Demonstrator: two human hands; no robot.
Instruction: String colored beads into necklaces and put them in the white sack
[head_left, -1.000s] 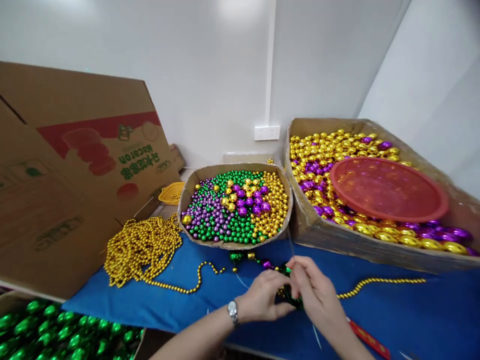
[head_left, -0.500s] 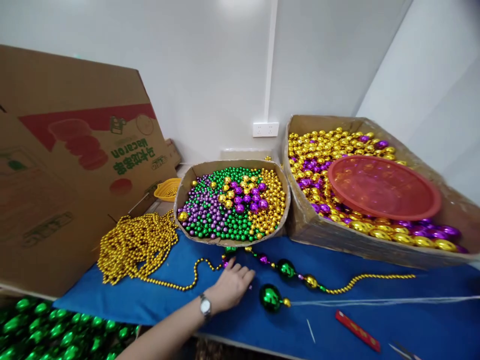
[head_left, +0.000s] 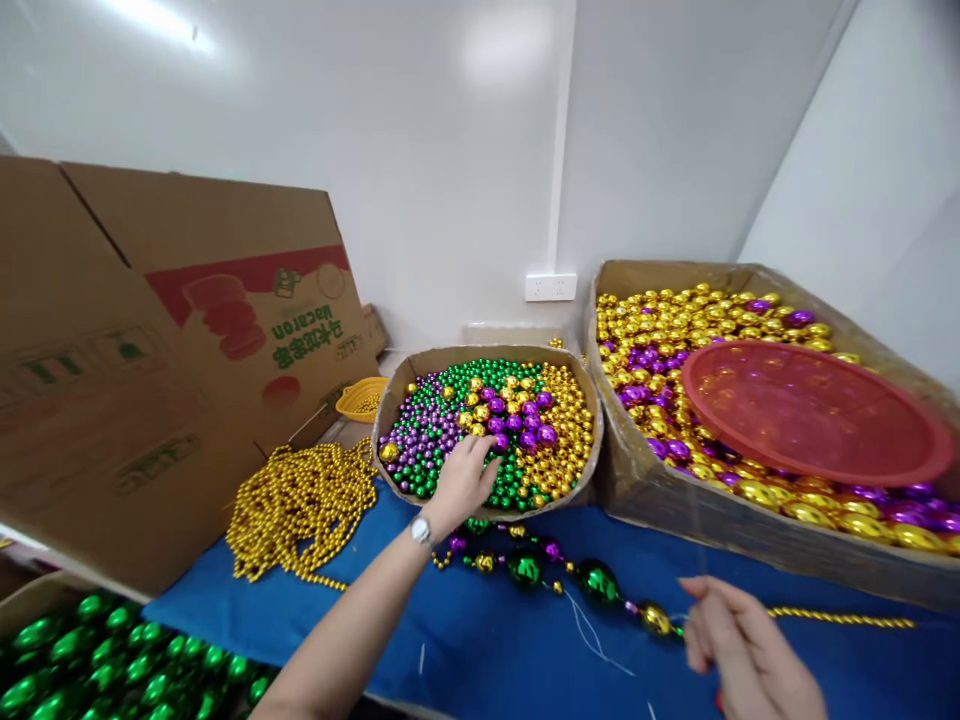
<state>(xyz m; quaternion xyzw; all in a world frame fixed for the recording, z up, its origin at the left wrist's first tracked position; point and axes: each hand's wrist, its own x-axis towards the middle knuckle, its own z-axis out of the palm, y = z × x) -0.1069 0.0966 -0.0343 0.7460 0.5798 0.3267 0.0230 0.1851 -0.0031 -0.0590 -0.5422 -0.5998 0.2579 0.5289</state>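
Note:
My left hand [head_left: 463, 478], with a watch [head_left: 421, 530] on its wrist, reaches over the near rim of a cardboard box [head_left: 491, 510] of small green, purple and gold beads. Its thumb and fingers are apart, with the fingertips at the larger gold and purple beads [head_left: 529, 438]. At the lower right, my right hand [head_left: 739, 640] is closed in a pinch. A faint thin line rises above it, but what it holds is unclear. Between the hands, a bead garland [head_left: 598, 580] of green, gold and purple balls lies on the blue cloth [head_left: 480, 640], with loose white thread [head_left: 592, 640] beside it.
A large box [head_left: 637, 480] of gold and purple beads stands right, with a red basin [head_left: 817, 410] on top. Left are a gold bead-string pile [head_left: 300, 510], a yellow basket [head_left: 362, 398] and a tall carton [head_left: 172, 400]. Green balls [head_left: 127, 660] fill a box at lower left.
My left hand has moved from the garland up into the bead box. My right hand has come into view at lower right. The green ball with thread now lies further left, beside the garland.

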